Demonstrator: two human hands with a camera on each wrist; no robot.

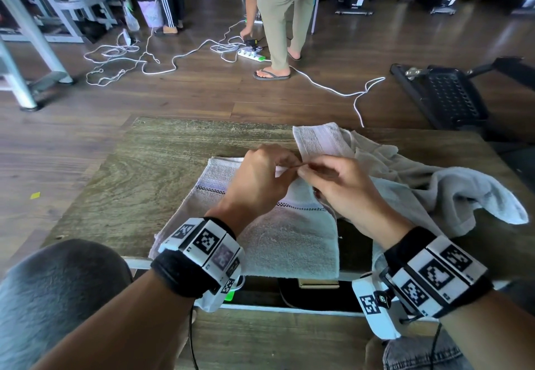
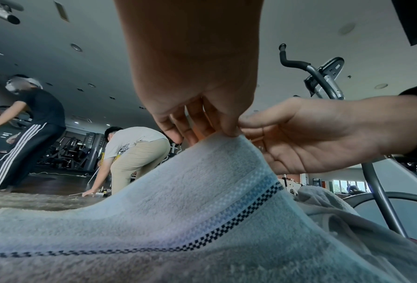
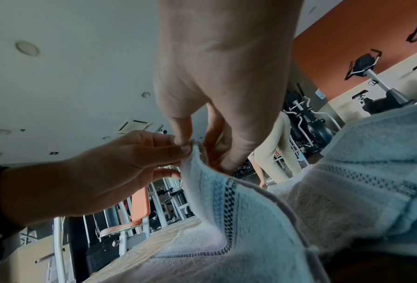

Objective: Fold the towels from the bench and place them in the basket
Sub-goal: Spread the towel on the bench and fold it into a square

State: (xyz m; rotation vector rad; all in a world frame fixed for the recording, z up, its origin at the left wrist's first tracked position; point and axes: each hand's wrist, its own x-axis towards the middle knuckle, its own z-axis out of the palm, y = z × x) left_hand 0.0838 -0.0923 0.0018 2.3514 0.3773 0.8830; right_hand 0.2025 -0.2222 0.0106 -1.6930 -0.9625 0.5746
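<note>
Bench (image 1: 139,167) of worn wood filled the near scene, floor and trailing white cables (image 1: 162,60) beyond. Striped towel (image 1: 289,242) lay spread on it, near edge at the bench lip, one corner lifted between the hands. Crumpled towels (image 1: 434,187) sat heaped just right of it. Left hand (image 1: 257,178) and right hand (image 1: 344,187) met fingertip to fingertip, each pinching that raised corner, apparently at the hem. No basket was seen for certain.
</note>
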